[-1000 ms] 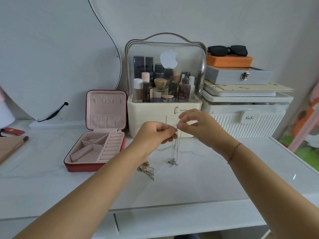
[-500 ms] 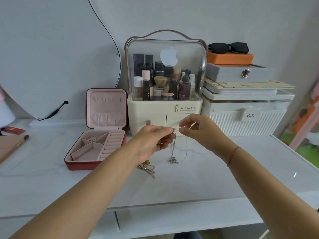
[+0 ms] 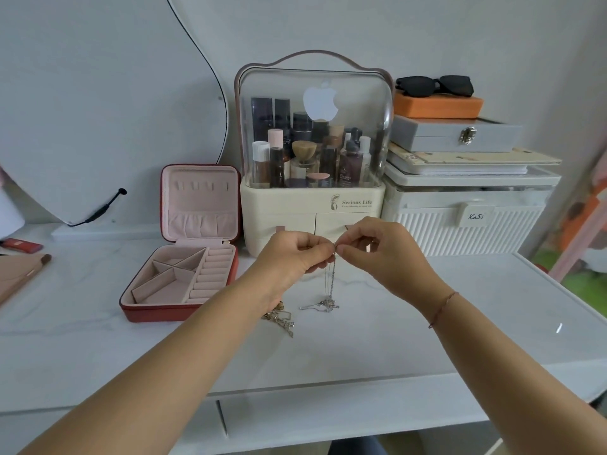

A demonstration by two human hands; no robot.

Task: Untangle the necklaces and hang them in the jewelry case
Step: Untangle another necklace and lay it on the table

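Both hands hold a thin silver necklace above the white tabletop. My left hand and my right hand pinch its top end between fingertips that nearly touch. The chain hangs straight down, and its tangled lower end rests on the table. A gold necklace lies in a heap just below my left wrist. The red jewelry case stands open to the left, with a pink lining, empty compartments and hooks in its upright lid.
Behind the hands stands a cream cosmetics organizer with a clear dome. To its right is a white ribbed box stacked with a grey case, an orange box and sunglasses. A mirror leans at the back left; a brush lies at the far left.
The hands have sunk slightly, parted a little, then closed together again at the chain's top end. More of the silver chain's lower end now lies on the table.
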